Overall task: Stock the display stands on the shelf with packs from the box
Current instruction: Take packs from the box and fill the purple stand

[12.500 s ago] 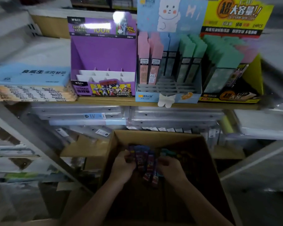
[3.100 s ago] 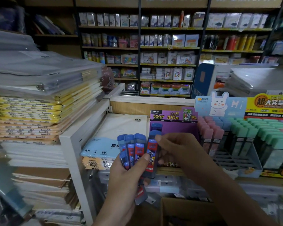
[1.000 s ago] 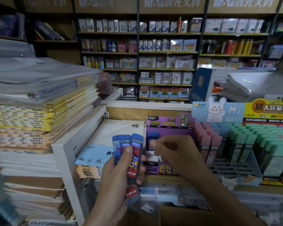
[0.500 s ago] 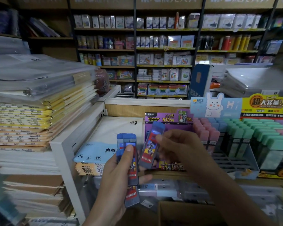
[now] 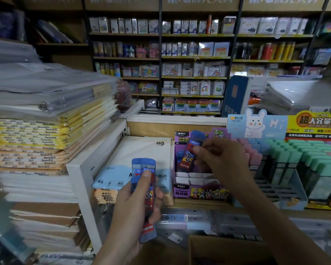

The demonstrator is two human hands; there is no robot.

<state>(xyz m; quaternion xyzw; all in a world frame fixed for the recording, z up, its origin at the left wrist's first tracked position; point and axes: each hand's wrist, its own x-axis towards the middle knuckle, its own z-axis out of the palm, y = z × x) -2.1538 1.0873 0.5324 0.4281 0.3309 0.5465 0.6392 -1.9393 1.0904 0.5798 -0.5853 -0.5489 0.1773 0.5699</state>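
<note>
Dim, bluish indoor light; the brightest area is the far shelving (image 5: 195, 60) at upper centre. Left and lower edges smear with blur, straight lines bow from wide-angle distortion.

Dim stationery shop. Back wall: dark-framed shelving (image 5: 161, 58) packed with packaged goods. Foreground: white-framed shelf (image 5: 82, 178) with wooden back panel (image 5: 151, 129); stacked notebooks (image 5: 36, 134) beyond its left edge.
</note>
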